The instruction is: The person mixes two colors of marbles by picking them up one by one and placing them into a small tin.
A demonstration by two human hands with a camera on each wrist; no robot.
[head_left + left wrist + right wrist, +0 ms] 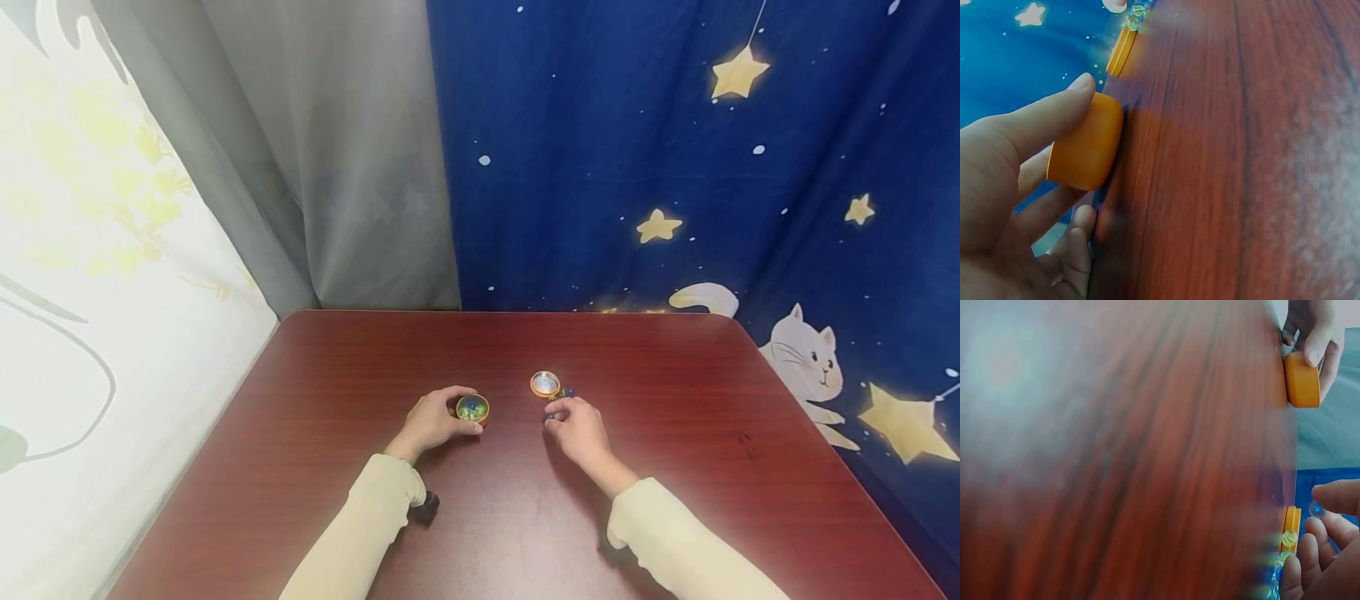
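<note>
My left hand [431,422] grips a small round orange pot [1088,150] standing on the table, thumb on one side and fingers on the other. Green and blue glass marbles show through the pot's open top in the head view. To the right, my right hand [581,431] pinches a clear glass marble with a blue core [1317,510] between thumb and forefinger, just over the tabletop. The orange screw lid [545,384] lies beyond that hand with its silvery inside up. Several loose marbles [568,392] lie beside the lid, partly hidden by the right hand.
The dark red wood-grain table [360,350] has rounded far corners. Behind it hang a grey curtain [367,208] and a blue curtain with stars [570,167]. A pale patterned cloth [112,250] runs along the left side. A black wrist device [425,507] sits at the left sleeve.
</note>
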